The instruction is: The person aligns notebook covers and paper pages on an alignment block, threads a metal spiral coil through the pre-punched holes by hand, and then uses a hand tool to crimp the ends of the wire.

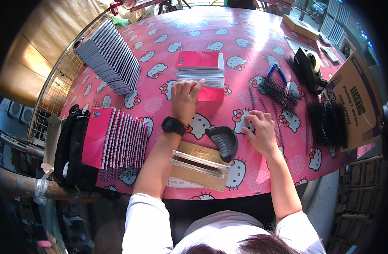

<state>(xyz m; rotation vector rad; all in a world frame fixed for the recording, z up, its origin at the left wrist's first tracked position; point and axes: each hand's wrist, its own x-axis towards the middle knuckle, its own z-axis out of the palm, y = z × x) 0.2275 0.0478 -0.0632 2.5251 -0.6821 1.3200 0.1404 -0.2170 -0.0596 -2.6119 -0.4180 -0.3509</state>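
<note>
In front of me lies a stack of memo pages (200, 75) with pink covers. My left hand (185, 99), wearing a black watch (173, 125), has its fingers curled closed on the near part of the pages. Farther right, my right hand (261, 129) rests low over the patterned tablecloth, fingers bent and thumb apart, holding nothing visible. Beside it are loose black spiral coils (278, 122). Between my forearms sit a black ribbed curved piece (224, 144) and a brown board (206, 181) with raised strips across it.
At left stand pink spiral-bound memo books (94, 142) and a tall stack of bound books (111, 59), near a black bag (71, 148). On the right are blue-handled pliers (278, 74), coil bundles (327, 122), a tape dispenser (306, 70) and a cardboard box (357, 101).
</note>
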